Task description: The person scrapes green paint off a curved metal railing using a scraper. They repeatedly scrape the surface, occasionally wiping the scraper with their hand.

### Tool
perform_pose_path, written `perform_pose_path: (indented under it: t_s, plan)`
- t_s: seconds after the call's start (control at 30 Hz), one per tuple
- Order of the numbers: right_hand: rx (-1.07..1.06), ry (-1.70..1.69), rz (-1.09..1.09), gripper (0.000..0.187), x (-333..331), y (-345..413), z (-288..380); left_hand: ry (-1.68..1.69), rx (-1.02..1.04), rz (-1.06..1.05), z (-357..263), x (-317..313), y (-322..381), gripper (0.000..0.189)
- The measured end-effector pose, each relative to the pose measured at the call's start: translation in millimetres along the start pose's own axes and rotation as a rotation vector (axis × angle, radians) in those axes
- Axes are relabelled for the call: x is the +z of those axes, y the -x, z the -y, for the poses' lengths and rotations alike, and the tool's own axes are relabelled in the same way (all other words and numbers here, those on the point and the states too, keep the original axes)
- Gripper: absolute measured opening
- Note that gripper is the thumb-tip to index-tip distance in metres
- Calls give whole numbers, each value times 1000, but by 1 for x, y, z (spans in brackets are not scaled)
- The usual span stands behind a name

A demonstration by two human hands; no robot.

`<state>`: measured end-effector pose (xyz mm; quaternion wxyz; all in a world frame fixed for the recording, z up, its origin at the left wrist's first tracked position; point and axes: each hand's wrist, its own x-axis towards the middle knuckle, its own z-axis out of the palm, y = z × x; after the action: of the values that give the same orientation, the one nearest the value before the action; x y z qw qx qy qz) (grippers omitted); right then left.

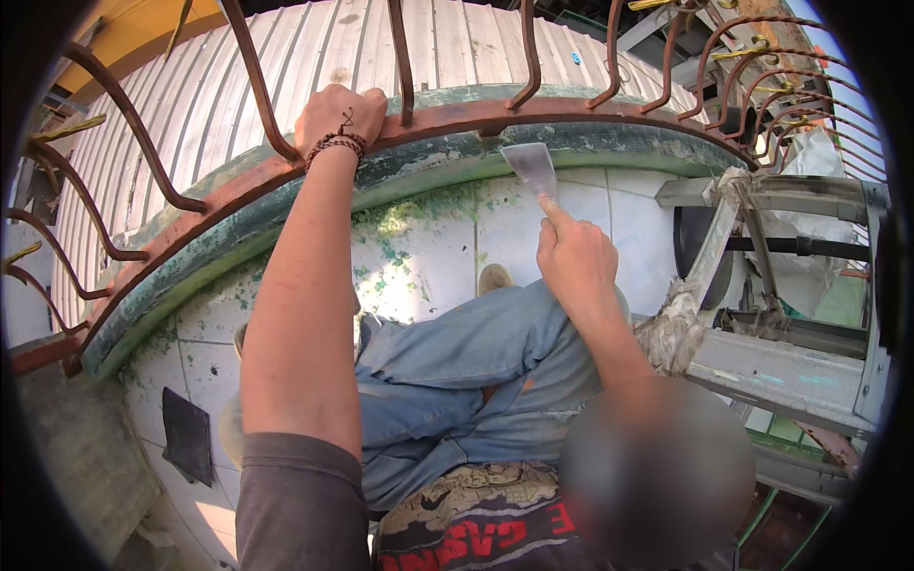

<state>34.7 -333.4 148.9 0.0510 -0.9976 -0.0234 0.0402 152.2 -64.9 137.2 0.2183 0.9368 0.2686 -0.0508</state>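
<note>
My left hand (341,121) is closed around the reddish-brown bottom rail (457,120) of a curved metal railing. My right hand (577,250) grips a putty knife (532,168), index finger laid along it; its handle is hidden in the hand. The wide blade points at the green-painted curved ledge (428,168) under the rail, where paint is worn and patchy. Whether the blade touches the ledge I cannot tell. Green paint flakes (389,250) lie scattered on the white floor tiles (428,282) below it.
An aluminium ladder (778,371), bound with frayed wrapping, lies close on the right. Bent railing bars (403,64) rise ahead, with a corrugated metal roof (471,43) beyond. A black sheet, perhaps sandpaper (187,435), lies on the tiles at left. My crossed legs in jeans (457,342) fill the centre.
</note>
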Motion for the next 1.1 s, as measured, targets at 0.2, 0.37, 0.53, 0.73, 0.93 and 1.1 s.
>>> perform_pose_path:
  t_s: [0.2, 0.37, 0.53, 0.73, 0.93, 1.1]
  plan:
    - [18, -20, 12, 36, 2, 2, 2, 10, 3, -41, 3, 6, -1, 47]
    - [27, -12, 3, 34, 1, 2, 4, 17, 2, 13, 0, 1, 0, 48]
    - [23, -6, -5, 34, 3, -1, 7, -2, 1, -22, 0, 1, 1, 48]
    - [8, -49, 26, 35, 6, -1, 5, 15, -2, -12, 3, 5, -3, 51]
    - [25, -3, 61, 35, 4, 2, 6, 23, -11, 26, 4, -2, -3, 53]
    - [47, -57, 47, 35, 0, -6, 10, 21, -8, 41, 1, 0, 0, 53]
